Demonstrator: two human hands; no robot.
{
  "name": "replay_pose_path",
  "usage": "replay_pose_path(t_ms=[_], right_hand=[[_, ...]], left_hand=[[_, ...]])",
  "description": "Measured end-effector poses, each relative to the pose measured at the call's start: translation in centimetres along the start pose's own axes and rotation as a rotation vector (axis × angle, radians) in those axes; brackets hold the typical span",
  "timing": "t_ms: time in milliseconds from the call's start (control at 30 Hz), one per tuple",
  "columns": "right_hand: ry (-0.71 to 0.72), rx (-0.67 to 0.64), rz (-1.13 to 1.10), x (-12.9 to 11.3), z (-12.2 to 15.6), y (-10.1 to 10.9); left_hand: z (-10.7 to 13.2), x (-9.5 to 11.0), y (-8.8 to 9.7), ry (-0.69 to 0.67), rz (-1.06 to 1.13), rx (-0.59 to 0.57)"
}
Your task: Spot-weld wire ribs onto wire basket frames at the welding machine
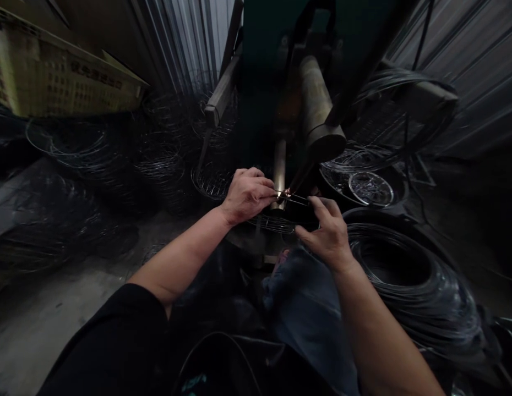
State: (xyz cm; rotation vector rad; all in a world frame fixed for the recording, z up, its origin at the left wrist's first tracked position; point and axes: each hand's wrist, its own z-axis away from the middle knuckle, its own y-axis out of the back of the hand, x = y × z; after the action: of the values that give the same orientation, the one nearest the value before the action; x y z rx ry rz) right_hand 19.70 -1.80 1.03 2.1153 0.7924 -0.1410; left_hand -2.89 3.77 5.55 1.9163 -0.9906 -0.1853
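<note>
A thin metal wire piece (297,199) spans the gap between my hands at the end of a machine's lower brass-coloured rod (279,165). My left hand (250,195) pinches its left end, close against the rod. At the other end, my right hand (328,234) has its index fingertip by the wire, while the thumb stands well apart below. A small orange glow shows where the wire meets the rod. Above and to the right juts the machine's thick upper cylinder (317,104). Wire rings (276,224) lie just beneath my hands, partly hidden.
A large wire coil (421,297) sits at my right. Behind it, a dark tub (398,195) holds a round wire-filled container (370,188). Stacked wire rings (161,159) and a yellow crate (70,82) stand on the left. A bar (223,96) projects beside the machine.
</note>
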Motion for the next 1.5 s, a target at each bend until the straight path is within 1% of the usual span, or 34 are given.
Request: replay_pose_path(t_ms=[167, 367, 433, 467, 533, 600, 633, 667, 733, 833, 933, 1000, 1100, 1167, 1233, 1300, 1367, 1433, 1500], right_hand=[[-0.034, 0.006, 0.027, 0.6, -0.3, -0.2], [-0.042, -0.001, 0.059, 0.4, -0.1, -0.4], [-0.056, -0.006, 0.073, 0.3, 0.0, -0.5], [-0.061, -0.010, 0.080, 0.2, 0.1, -0.5], [-0.070, -0.010, 0.090, 0.2, 0.2, -0.5], [-0.077, -0.007, 0.100, 0.1, 0.3, -0.6], [-0.082, -0.006, 0.105, 0.1, 0.3, -0.6], [-0.087, -0.007, 0.109, 0.1, 0.3, -0.6], [-0.092, -0.017, 0.116, 0.2, 0.4, -0.7], [-0.092, -0.024, 0.116, 0.2, 0.4, -0.8], [-0.095, -0.029, 0.133, 0.2, 0.4, -0.8], [-0.100, -0.031, 0.147, 0.2, 0.3, -0.8], [-0.120, -0.030, 0.156, -0.2, 0.1, -0.9], [-0.135, -0.030, 0.156, -0.9, 0.2, -0.9], [-0.121, -0.040, 0.146, -2.2, 1.0, -0.8], [-0.074, -0.043, 0.129, -3.7, 2.5, 0.1], [-0.056, 0.002, 0.119, -5.3, 4.8, 2.2], [-0.114, 0.097, 0.131, -6.5, 7.4, 5.8], [-0.243, 0.214, 0.134, -7.1, 10.0, 10.6]], left_hand=[[-0.9, -0.5, -0.9, 0.016, 0.034, 0.001], [-1.1, -0.7, -1.5, 0.046, 0.053, -0.008], [-0.6, -0.5, -1.5, 0.075, 0.062, 0.032], [-0.2, -0.3, -1.5, 0.104, 0.069, 0.081], [1.4, 0.1, -1.6, 0.193, 0.088, 0.231], [3.7, 0.9, -1.9, 0.291, 0.119, 0.379], [5.1, 1.3, -2.2, 0.333, 0.141, 0.425], [6.6, 1.7, -2.6, 0.368, 0.168, 0.443], [9.7, 2.5, -3.4, 0.423, 0.233, 0.426], [13.8, 3.1, -4.8, 0.480, 0.316, 0.353], [16.7, 2.9, -5.8, 0.554, 0.352, 0.280], [17.8, 2.5, -6.2, 0.613, 0.367, 0.252], [18.6, 2.0, -6.6, 0.667, 0.387, 0.229], [18.7, 1.7, -6.5, 0.690, 0.408, 0.235], [18.6, 1.4, -6.3, 0.747, 0.436, 0.269], [18.5, 1.0, -5.9, 0.840, 0.453, 0.323], [18.7, 0.7, -5.5, 0.926, 0.451, 0.374], [18.9, 0.4, -5.4, 0.962, 0.448, 0.396], [19.0, -0.2, -5.7, 0.943, 0.445, 0.392]])
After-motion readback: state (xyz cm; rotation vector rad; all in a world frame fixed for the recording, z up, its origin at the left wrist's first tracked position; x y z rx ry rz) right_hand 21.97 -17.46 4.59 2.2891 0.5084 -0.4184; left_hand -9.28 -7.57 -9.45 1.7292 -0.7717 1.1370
